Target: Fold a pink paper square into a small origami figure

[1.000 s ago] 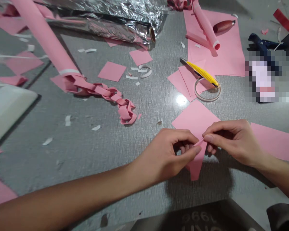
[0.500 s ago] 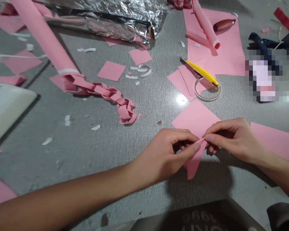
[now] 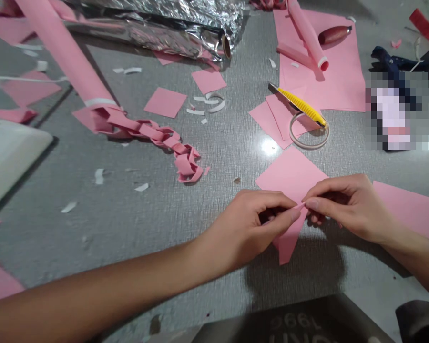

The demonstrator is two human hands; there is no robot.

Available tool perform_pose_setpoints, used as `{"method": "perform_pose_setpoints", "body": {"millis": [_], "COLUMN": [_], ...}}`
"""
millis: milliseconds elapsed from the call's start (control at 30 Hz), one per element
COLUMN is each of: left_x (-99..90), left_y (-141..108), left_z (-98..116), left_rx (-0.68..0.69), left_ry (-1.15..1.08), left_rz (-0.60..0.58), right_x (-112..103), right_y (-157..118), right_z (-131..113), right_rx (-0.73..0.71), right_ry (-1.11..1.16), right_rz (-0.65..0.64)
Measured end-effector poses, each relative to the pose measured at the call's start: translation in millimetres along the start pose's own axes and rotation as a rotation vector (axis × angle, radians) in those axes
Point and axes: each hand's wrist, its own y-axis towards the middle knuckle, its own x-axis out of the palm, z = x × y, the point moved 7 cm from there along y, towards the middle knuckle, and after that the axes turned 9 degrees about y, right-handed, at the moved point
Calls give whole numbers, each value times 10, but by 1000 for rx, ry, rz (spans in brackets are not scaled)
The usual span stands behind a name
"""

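Observation:
My left hand (image 3: pixel 257 224) pinches a folded piece of pink paper (image 3: pixel 289 240) between thumb and fingers, its strip-like end hanging below. Right beside it, my right hand (image 3: pixel 346 205) grips the same paper by thumb and fingertips, so both hands meet at the fold. A square pink sheet (image 3: pixel 289 171) lies on the table just beyond the fingertips. Beyond that sheet rest a yellow cutter (image 3: pixel 302 107) and a ring of tape (image 3: pixel 309 145), partly on smaller pink pieces (image 3: pixel 266 119). The fingers hide part of the fold.
A pink paper chain (image 3: pixel 157 133), a pink roll (image 3: pixel 67 52) and a foil roll (image 3: pixel 146 38) lie at the left and back. Large pink sheets (image 3: pixel 343 76), a red-brown handle (image 3: pixel 334 35) and a dark blue tool (image 3: pixel 396 76) are at the right. White scraps are scattered about.
Both hands stay pinched on the folded paper, with only slight shifts of the fingers. The view has moved a little.

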Motion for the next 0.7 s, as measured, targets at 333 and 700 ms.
{"method": "perform_pose_setpoints", "body": {"millis": [333,700], "left_x": [5,2], "left_y": [-5,2], "left_z": [-22,9], "left_rx": [-21,-21], "left_ry": [-17,-18], "left_rz": [-17,-2], "right_x": [19,-4], "right_y": [8,-15], "right_z": [-9,-48], "right_rx": [11,-51], "right_ry": [65,-14], "right_rz": [-31,28]}}
